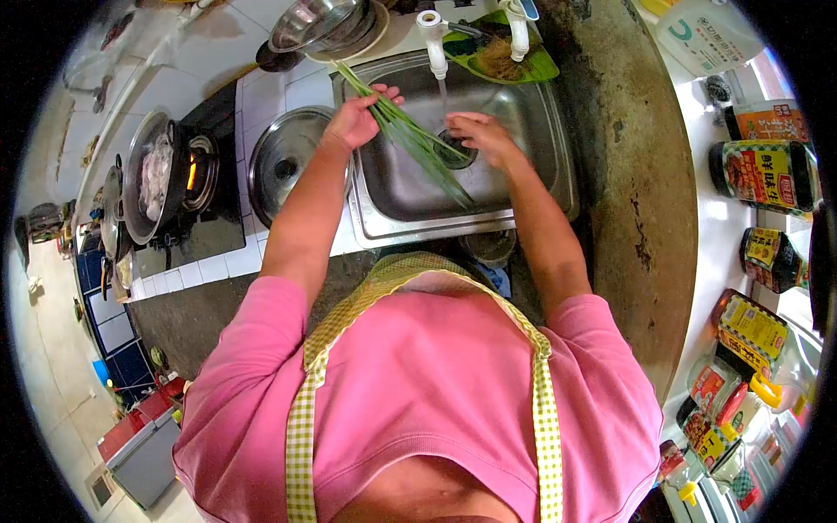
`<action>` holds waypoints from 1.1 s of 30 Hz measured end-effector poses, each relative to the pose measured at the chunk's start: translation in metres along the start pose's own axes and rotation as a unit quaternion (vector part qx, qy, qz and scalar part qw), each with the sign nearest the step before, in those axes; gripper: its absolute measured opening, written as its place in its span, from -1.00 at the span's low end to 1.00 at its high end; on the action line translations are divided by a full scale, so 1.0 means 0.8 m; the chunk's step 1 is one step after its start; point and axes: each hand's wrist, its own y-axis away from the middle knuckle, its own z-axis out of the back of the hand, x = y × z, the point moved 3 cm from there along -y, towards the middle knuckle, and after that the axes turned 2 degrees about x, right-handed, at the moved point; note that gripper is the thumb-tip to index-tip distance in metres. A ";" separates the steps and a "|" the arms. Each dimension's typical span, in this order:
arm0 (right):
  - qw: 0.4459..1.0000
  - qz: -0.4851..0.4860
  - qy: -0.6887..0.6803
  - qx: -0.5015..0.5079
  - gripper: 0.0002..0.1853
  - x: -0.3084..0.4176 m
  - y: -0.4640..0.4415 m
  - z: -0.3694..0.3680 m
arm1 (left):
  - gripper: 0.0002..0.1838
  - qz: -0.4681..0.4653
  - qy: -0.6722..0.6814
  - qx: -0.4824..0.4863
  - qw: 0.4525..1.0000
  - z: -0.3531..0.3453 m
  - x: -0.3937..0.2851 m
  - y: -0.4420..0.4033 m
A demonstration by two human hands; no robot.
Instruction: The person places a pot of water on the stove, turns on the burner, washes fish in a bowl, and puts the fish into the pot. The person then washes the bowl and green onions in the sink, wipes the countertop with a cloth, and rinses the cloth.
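My left hand (359, 120) is closed round a bunch of scallions (408, 132) over the left side of the steel sink (392, 202). Their long green leaves slant down to the right across the basin. A thin stream of water (443, 94) runs from the white tap (433, 42). My right hand (481, 135) is just beside the stream, above the drain (453, 157), with its fingers stretched out and nothing seen in them. Whether its fingertips touch the water or the leaves, I cannot tell.
Left of the sink lies a round metal lid (290, 166). Further left, a wok (150, 179) with pale food stands by a lit burner (199, 170). Behind the sink are a metal bowl (316, 24) and a green leaf-shaped tray (532, 66). Sauce bottles (767, 174) line the right ledge.
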 end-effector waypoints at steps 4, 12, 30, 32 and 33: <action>0.994 -0.016 0.078 0.080 -0.66 0.023 0.005 -0.019 | -0.79 0.006 0.006 0.003 1.000 -0.008 0.001 -0.014; 0.990 -0.025 0.064 0.125 -0.73 0.015 0.003 0.004 | -0.90 0.026 -0.046 -0.014 0.999 -0.019 -0.006 -0.025; 0.990 0.033 0.127 -0.051 -0.83 0.040 0.021 0.042 | -0.78 0.048 -0.183 -0.111 0.976 -0.017 -0.013 -0.018; 0.984 0.050 0.147 -0.090 -0.82 0.042 0.029 0.042 | -0.78 0.054 -0.172 -0.084 0.980 -0.018 -0.008 -0.018; 0.983 0.050 0.143 -0.105 -0.82 0.041 0.033 0.044 | -0.77 0.060 -0.163 -0.058 0.983 -0.019 -0.006 -0.019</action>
